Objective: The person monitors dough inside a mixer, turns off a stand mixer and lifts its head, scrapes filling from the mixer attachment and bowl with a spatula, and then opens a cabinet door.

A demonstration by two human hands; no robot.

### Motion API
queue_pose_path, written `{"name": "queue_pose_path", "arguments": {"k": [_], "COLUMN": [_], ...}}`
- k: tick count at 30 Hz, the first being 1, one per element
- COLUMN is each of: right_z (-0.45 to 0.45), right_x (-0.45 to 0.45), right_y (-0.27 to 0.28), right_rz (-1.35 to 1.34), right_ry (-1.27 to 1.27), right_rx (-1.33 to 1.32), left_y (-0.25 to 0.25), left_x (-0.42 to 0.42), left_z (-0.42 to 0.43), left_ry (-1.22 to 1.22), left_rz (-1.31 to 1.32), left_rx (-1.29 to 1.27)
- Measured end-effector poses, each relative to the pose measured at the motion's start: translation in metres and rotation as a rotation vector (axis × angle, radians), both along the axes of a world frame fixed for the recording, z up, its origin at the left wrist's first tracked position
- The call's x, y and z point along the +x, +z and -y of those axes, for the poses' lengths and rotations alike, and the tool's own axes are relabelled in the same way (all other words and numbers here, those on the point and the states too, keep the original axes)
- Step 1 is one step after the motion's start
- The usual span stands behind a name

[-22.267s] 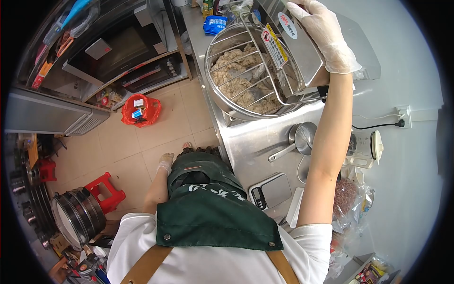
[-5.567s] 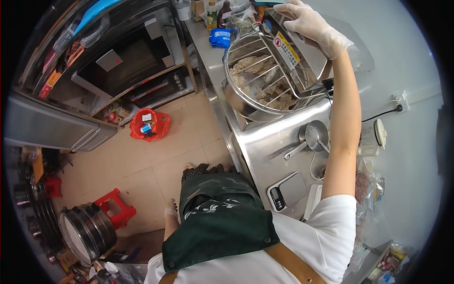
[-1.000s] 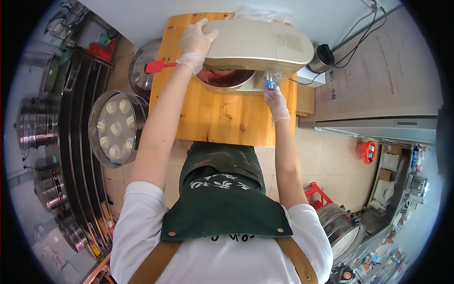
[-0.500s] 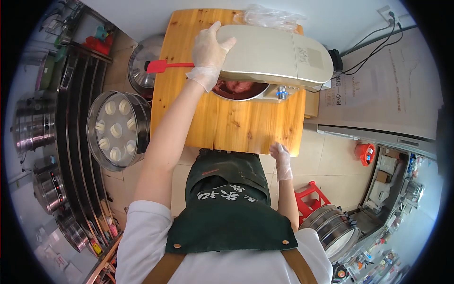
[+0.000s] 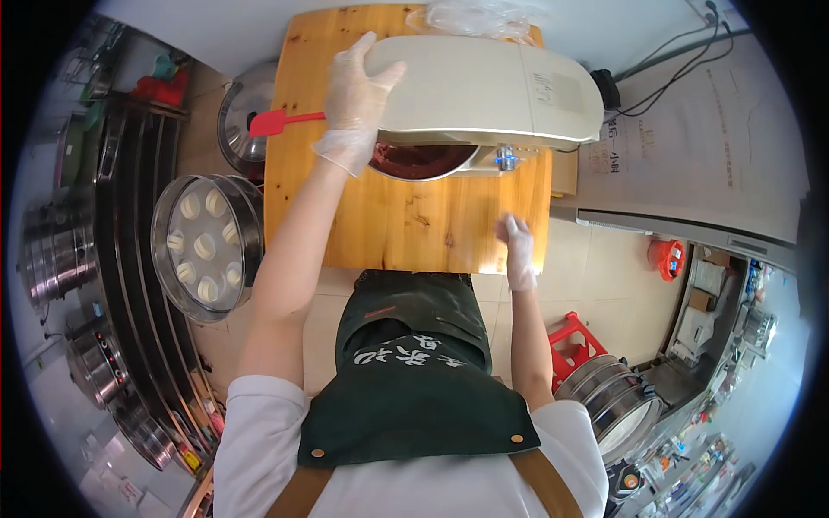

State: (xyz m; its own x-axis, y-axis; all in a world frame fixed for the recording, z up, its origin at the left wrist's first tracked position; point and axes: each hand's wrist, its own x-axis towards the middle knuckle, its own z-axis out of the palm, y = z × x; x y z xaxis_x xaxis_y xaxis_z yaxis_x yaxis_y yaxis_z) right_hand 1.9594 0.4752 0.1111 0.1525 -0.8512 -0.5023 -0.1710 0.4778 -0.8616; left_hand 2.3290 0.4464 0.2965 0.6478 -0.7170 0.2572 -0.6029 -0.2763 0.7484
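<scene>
My left hand (image 5: 356, 91), in a clear glove, lies on the front end of the beige stand mixer (image 5: 475, 86), thumb and fingers spread. Beneath the mixer head sits a steel bowl (image 5: 423, 177) with a dark red mixture (image 5: 419, 159) in it; the head hides part of both. A blue light glows round the mixer's knob (image 5: 506, 158). Gloved too, my right hand (image 5: 515, 235) hovers over the near right edge of the wooden table (image 5: 414, 224), away from the knob, its fingers curled and slightly blurred. A red spatula (image 5: 275, 123) sticks out left beside my left wrist.
On the left stands a round steamer tray (image 5: 205, 246) with several pale buns. Behind it are a steel bowl (image 5: 237, 129) and a dark rack (image 5: 142, 224). Clear plastic bags (image 5: 484, 19) lie behind the mixer. Stacked steamers (image 5: 609, 401) and a red stool (image 5: 574, 341) stand at right.
About a second ago my right hand was at the knob; it dropped to the table's near edge and has now risen slightly. My left hand stays on the mixer. Earlier frames show another, larger mixer with dough.
</scene>
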Motion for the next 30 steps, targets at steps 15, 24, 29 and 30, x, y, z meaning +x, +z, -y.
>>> {"name": "queue_pose_path", "arguments": {"k": [15,24,29,30], "right_z": [0.101,0.106,0.107,0.107], "right_x": [0.061,0.062,0.063,0.062], "right_y": [-0.044,-0.056,-0.061,-0.063], "right_rz": [0.332,0.349,0.378,0.393], "right_ry": [-0.261,-0.287,-0.286,-0.289], "right_rx": [0.135,0.196,0.191,0.194], "left_y": [0.011,0.006,0.014,0.015], "left_x": [-0.006,-0.005,-0.009,-0.009], "left_z": [-0.001,0.0,-0.001,-0.001], "left_ry": [-0.001,0.009,0.025,0.027], "left_rz": [-0.191,-0.199,-0.225,-0.234], "left_rx": [-0.026,-0.021,0.005,0.006]}}
